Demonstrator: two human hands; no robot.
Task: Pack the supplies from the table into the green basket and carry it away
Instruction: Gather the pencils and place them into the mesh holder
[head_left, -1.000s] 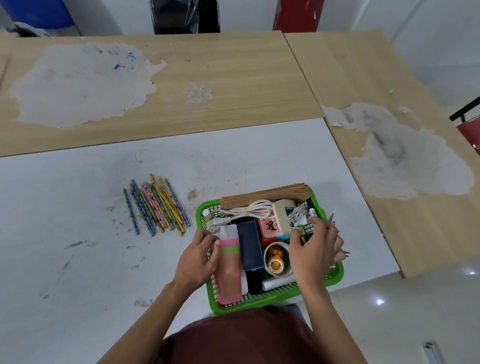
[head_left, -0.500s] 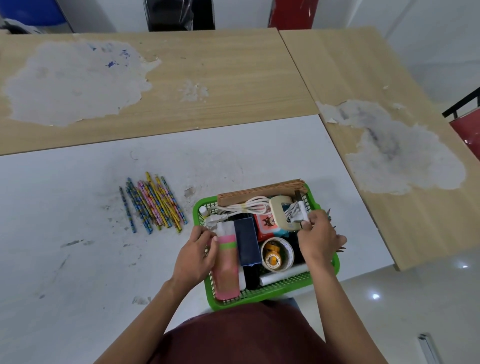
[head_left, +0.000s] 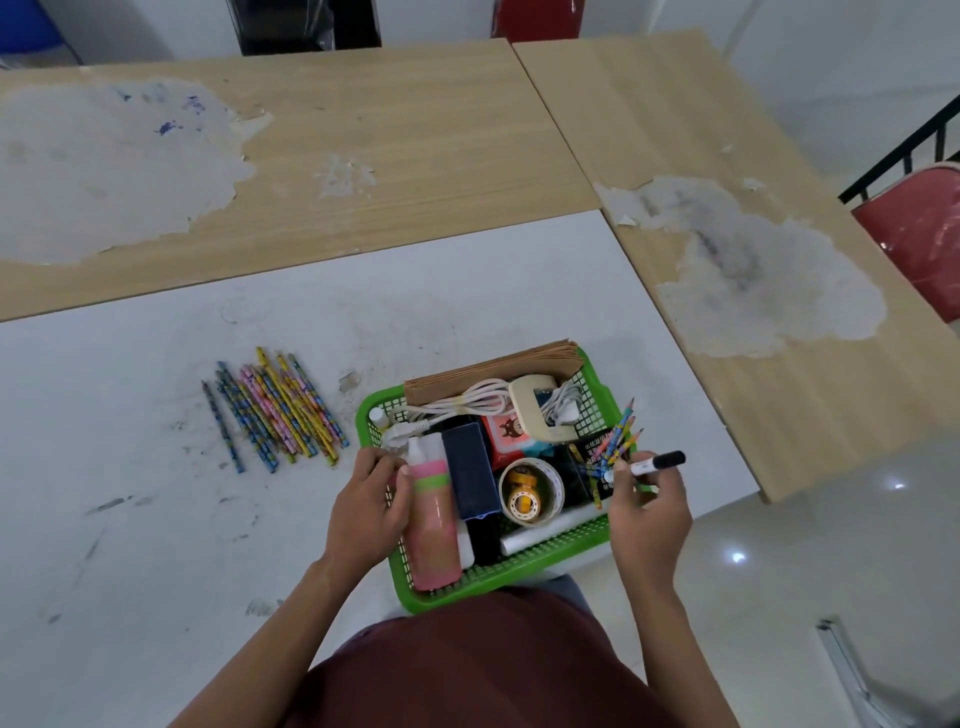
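Head view, packing stage. I am watching the green basket (head_left: 498, 579) sitting at lower centre of the frame, on the near edge of the white table (head_left: 156, 519), already crowded with goods. The left hand (head_left: 369, 512) is curling its fingers over the basket's left rim, thumb touching the pink bottle (head_left: 434, 525). The right hand (head_left: 647, 519) is pinching a black-capped marker (head_left: 657, 463) together with a pencil bundle (head_left: 615, 441) above the right rim. Loose pencils (head_left: 275, 410) are lying left of centre, unpacked. I am judging the basket to be thin, springy plastic mesh, moderately loaded and liable to flex, so I am favouring a grip on both side rims. The pencils are looking light, stiff and prone to rolling, best gathered by their middles. I am reading no brand: the black packet (head_left: 592, 465) is carrying print too small to make out, and the red box (head_left: 506, 434) is showing only a cartoon face.
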